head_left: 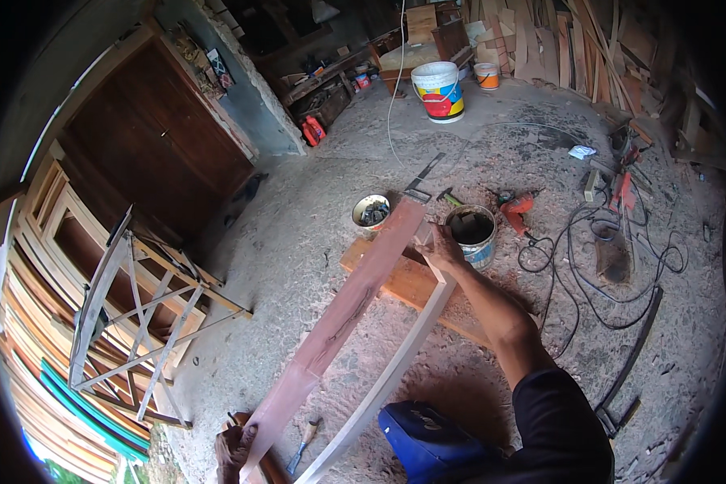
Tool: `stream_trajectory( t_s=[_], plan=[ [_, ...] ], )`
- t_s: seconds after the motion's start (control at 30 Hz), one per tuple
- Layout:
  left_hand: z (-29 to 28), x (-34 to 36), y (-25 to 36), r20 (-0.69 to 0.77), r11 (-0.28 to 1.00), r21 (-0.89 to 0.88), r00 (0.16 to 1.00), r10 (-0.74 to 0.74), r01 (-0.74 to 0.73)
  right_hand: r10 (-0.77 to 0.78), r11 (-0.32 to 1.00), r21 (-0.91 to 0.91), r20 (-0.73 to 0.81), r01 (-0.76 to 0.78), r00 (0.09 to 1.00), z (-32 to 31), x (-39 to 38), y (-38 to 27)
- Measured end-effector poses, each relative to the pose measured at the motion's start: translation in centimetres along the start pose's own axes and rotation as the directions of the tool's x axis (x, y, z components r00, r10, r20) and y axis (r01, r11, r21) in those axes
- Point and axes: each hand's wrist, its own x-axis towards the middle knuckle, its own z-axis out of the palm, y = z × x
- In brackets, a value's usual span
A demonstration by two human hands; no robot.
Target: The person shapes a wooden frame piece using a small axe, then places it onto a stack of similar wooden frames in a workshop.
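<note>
A long reddish-brown wooden plank (331,339) slants from near my body to the middle of the floor. My left hand (232,453) is closed around its near end, low in the picture. My right hand (441,248) is closed by the plank's far end, on the end of a pale wooden strip (395,371) that runs back toward me; the fingers partly hide the grip. An orange-brown board (411,284) lies beneath them. A try square (423,179) lies past the plank's tip. Beside my left hand, a chisel (305,444) rests on the floor.
A dark-filled bucket (480,252), a small tub of metal pieces (371,211), a hammer (450,198) and a red drill (518,213) stand or lie beyond. Black cables (573,282) loop at right. A wooden trestle (141,323) stands left; a colourful bucket (440,93) is farther back.
</note>
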Motion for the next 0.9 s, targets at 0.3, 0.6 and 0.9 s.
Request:
stream_trajectory(
  t_s=[0.3, 0.6, 0.9],
  plan=[
    [-3.2, 0.3, 2.6, -0.144, 0.995, 0.071, 0.986, 0.080, -0.070, -0.001, 1.000, -0.021, 0.010, 0.001, 1.000, -0.6, -0.2, 0.1],
    [-1.6, -2.4, 2.4, -0.309, 0.940, 0.309, 0.920, 0.241, -0.142, -0.053, 0.997, 0.065, 0.026, 0.051, 0.998, -0.3, -0.2, 3.3],
    [1.4, -6.2, 2.7, -0.297, 0.921, 0.366, 0.920, 0.254, -0.136, -0.466, 0.883, -0.174, -0.214, 0.436, 0.858, -16.3, 6.1, -11.7]
  ],
)
